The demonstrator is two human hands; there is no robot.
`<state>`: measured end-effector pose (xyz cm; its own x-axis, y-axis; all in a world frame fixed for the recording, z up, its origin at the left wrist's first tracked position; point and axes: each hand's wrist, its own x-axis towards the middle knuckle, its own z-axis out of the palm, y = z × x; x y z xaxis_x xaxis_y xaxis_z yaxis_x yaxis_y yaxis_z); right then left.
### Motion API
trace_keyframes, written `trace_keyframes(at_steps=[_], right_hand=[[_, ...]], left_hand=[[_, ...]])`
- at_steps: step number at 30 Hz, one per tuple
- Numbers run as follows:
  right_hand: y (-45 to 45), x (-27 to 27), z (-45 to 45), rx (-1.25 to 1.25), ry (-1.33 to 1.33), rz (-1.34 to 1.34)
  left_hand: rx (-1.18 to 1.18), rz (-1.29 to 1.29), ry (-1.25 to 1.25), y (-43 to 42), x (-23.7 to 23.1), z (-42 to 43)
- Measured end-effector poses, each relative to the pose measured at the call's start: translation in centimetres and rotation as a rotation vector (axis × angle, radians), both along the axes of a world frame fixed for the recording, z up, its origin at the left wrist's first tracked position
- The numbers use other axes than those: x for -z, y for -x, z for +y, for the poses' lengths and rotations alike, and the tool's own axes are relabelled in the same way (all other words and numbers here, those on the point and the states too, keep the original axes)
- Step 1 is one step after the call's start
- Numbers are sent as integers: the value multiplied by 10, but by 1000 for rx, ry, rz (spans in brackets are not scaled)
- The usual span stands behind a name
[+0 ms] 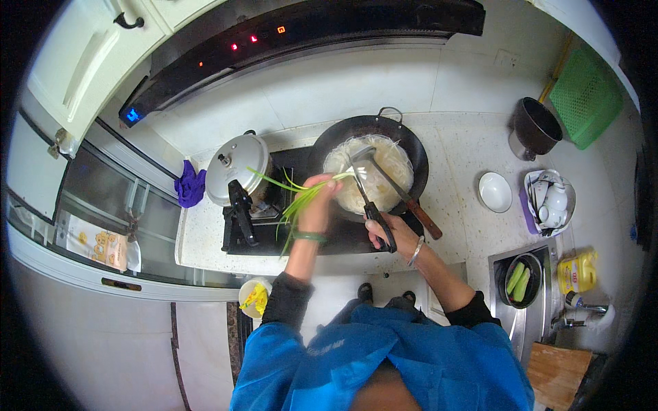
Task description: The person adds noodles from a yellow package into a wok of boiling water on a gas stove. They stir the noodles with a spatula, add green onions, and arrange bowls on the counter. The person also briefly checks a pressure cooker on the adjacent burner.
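My left hand (318, 198) grips a bunch of green onions (300, 200), their pale ends pointing right over a dark wok (419, 149) on the stove. My right hand (393, 231) is around the black handles of kitchen scissors (378, 218). The scissor blades reach up to the onions' pale ends; whether they touch them is hard to tell. In the wok lie white noodles in cloudy liquid (380, 190). A metal spatula with a wooden handle (424, 218) rests in the wok, its handle over the rim beside my right hand.
A pressure cooker (239, 164) stands on the left burner, its black handle towards me. To the right are a white bowl (495, 192), a dish basket (529, 205), and a sink (519, 329) holding a pan (537, 287) with green vegetable pieces. A cutting board (558, 372) lies near the sink.
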<state>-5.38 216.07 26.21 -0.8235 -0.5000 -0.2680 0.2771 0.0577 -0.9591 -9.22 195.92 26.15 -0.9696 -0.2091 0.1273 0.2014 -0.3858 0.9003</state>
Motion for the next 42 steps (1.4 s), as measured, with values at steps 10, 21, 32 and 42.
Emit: trace_keyframes(at_steps=[10, 21, 32, 42], right_hand=[[14, 20, 21, 47, -78, -116], [23, 29, 15, -77, -67, -103], [42, 21, 21, -8, -154, -39], [30, 35, 20, -66, -75, -171]], left_hand=[[-121, -105, 123, 42, 28, 12], [-141, -175, 36, 42, 24, 35], [60, -328, 108, 65, 32, 8], [-101, -306, -44, 75, 40, 14]])
